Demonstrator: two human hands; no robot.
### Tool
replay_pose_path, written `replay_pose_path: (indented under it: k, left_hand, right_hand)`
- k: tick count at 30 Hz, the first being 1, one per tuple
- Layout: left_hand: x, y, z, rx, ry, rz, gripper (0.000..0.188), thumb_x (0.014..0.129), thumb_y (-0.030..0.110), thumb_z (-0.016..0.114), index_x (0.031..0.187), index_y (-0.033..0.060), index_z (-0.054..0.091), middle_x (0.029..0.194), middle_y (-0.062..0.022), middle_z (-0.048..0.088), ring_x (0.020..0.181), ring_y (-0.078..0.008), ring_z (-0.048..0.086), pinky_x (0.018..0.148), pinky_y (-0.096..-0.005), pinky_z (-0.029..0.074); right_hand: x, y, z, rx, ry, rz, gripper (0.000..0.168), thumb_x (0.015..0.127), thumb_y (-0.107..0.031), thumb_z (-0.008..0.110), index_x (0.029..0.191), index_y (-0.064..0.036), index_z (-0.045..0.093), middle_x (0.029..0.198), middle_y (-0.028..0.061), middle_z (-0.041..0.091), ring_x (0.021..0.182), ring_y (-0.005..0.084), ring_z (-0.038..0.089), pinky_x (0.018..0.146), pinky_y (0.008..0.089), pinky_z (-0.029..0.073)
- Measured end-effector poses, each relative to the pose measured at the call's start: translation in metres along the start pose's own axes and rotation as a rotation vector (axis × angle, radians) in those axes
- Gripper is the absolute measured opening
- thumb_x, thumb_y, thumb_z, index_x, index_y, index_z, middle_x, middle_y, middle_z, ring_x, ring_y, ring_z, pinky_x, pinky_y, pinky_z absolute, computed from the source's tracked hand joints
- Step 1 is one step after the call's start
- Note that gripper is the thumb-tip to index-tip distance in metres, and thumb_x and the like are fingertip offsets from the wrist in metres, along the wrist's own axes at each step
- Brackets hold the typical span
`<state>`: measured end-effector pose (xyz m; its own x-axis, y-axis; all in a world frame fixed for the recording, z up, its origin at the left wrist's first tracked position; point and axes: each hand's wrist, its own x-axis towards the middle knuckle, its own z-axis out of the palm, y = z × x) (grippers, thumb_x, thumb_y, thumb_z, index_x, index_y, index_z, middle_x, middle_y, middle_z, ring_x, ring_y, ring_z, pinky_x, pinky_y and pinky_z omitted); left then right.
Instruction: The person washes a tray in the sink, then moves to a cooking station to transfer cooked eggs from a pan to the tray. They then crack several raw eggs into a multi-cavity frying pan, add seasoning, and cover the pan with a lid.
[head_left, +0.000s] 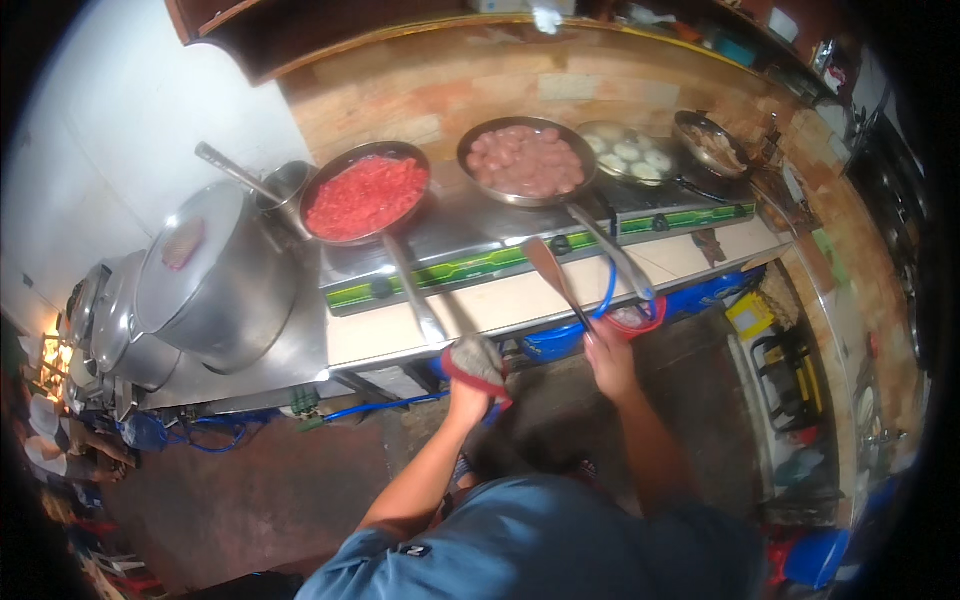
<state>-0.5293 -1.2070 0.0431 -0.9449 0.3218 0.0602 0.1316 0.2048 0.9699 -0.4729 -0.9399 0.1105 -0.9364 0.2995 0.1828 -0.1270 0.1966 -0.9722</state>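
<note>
My left hand (469, 401) has a grey pot holder (475, 361) with red trim over its fingers, which are hidden, just in front of the stove edge. In my right hand (611, 358) is a wooden spatula (550, 271), its blade up over the counter edge. A frying pan of red chopped food (367, 196) stands on the left of the gas stove (480, 266), its handle (414, 292) pointing toward my left hand. Further right, another frying pan holds pinkish round pieces (529, 163). That pan's handle (611, 251) reaches out above the spatula. Neither hand touches a pan.
A big lidded aluminium pot (225, 300) stands left, beside a small saucepan (283, 187). To the right are white round pieces under a glass lid (628, 154) and a small pan with browned food (711, 144). A red bucket (637, 319) and blue hose (609, 289) are below the counter.
</note>
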Motion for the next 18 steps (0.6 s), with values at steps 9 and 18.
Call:
replay_pose_path:
  k: [9,18]
  left_hand:
    - [0.169,0.111,0.196,-1.672,-0.357,0.026,0.055,0.099,0.045,0.036,0.126,0.0014,0.055,0.120,-0.0185,0.062,0.110,-0.0326,0.062,0.098,-0.0476,0.050]
    - [0.198,0.135,0.236,-1.606,-0.234,-0.220,0.036,0.094,0.050,0.057,0.101,0.0149,0.062,0.085,-0.0019,0.066,0.049,-0.0220,0.055,0.042,-0.0341,0.046]
  right_hand:
    - [-0.201,0.069,-0.292,-0.366,0.404,0.344,0.017,0.091,-0.013,0.053,0.090,0.002,0.061,0.065,-0.0024,0.050,0.058,0.0086,0.046,0.051,0.0284,0.037]
    - [-0.183,0.095,-0.423,-0.484,0.292,0.146,0.019,0.090,-0.018,0.050,0.084,0.000,0.057,0.061,-0.0017,0.044,0.055,0.0092,0.044,0.048,0.0289,0.033]
